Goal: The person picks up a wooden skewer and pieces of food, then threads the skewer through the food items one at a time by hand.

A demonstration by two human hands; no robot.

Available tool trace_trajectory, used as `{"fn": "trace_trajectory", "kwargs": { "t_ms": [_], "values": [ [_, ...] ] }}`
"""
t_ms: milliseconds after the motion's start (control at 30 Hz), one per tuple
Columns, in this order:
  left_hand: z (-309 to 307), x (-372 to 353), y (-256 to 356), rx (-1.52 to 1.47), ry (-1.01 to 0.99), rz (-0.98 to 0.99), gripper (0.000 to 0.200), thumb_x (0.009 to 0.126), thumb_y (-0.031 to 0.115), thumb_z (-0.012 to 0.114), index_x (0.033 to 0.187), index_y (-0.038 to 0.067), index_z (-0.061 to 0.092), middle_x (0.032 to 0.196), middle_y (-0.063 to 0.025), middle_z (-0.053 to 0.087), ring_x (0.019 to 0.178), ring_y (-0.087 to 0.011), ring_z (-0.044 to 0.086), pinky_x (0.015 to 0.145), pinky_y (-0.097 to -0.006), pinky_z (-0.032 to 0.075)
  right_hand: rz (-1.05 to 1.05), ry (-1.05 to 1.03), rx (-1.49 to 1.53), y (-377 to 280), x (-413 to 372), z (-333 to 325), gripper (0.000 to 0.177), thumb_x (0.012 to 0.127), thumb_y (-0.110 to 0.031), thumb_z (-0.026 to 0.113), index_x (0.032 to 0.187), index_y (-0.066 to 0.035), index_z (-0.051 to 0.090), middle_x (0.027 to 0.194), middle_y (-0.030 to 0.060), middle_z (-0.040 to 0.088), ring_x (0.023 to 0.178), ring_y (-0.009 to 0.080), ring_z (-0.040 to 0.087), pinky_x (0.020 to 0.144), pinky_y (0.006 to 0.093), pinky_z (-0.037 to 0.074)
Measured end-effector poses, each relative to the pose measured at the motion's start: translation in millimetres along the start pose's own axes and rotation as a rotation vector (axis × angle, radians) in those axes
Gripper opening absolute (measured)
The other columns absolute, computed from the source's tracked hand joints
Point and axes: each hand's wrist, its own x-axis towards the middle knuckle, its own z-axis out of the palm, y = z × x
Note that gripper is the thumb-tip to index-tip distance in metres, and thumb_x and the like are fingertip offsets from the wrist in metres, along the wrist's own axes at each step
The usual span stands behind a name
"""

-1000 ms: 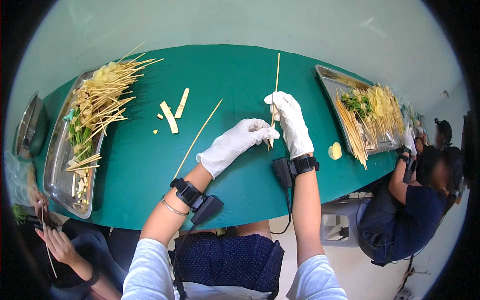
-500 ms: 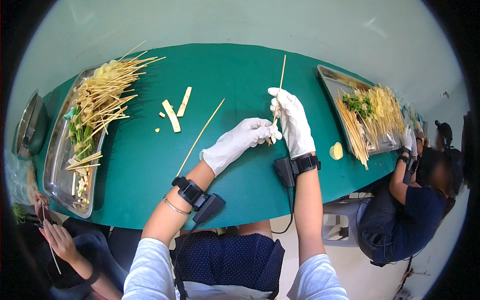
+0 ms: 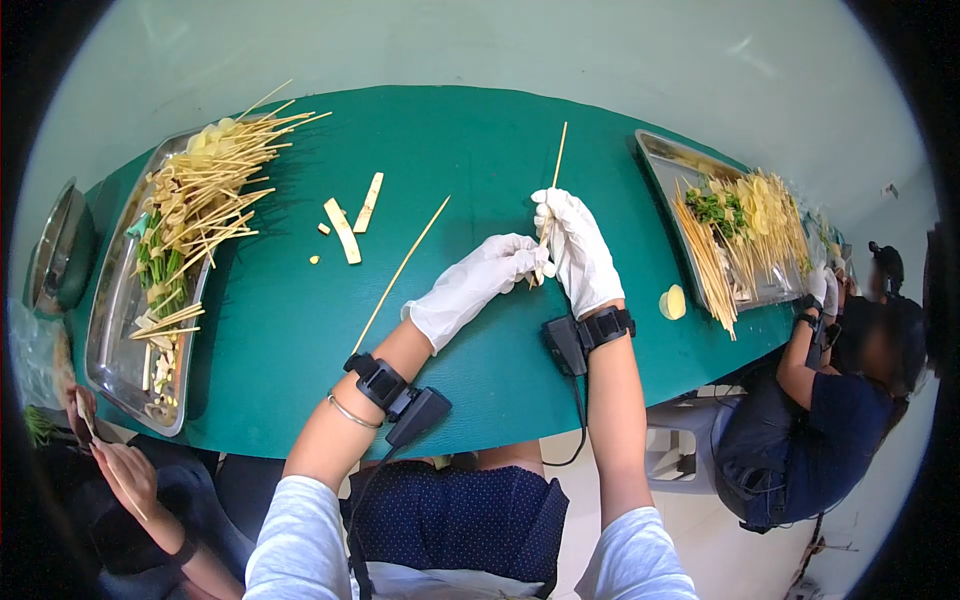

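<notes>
My right hand (image 3: 582, 250), in a white glove, pinches a thin bamboo skewer (image 3: 560, 155) that stands nearly upright, its upper part rising above the fingers. My left hand (image 3: 492, 268), gloved too, is closed around the skewer's lower end. A small piece there is mostly hidden by the fingertips, and I cannot make out its kind. Another bamboo skewer (image 3: 408, 262) lies slantwise on the green table, left of my left hand. Farther left lie two pale cut strips (image 3: 343, 232) with a few small bits.
A metal tray (image 3: 110, 340) of loaded skewers stands at the left, beside a metal bowl (image 3: 68, 250). At the right is another metal tray (image 3: 660, 150) with skewers and greens, near a pale yellow chunk (image 3: 673, 302). People sit at both sides, with hands near the trays.
Both hands stay together, and the right hand has moved slightly down and left with the skewer. The skewer's top sits a little lower. At the left, another person's hand has shifted.
</notes>
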Motion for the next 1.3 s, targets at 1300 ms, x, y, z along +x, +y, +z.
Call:
{"fn": "trace_trajectory", "kwargs": {
  "t_ms": [1300],
  "values": [
    [-1.2,-3.0,9.8,-0.087,-0.089,0.055,0.039,0.097,0.039,0.050,0.104,0.004,0.066,0.078,0.0041,0.059,0.063,-0.0034,0.042,0.053,-0.0185,0.030,-0.158,0.042,-0.336,-20.3,-1.6,9.5,0.029,0.096,-0.029,0.054,0.105,-0.003,0.064,0.078,-0.0018,0.057,0.062,0.0046,0.047,0.056,0.0185,0.038]
  ]
}}
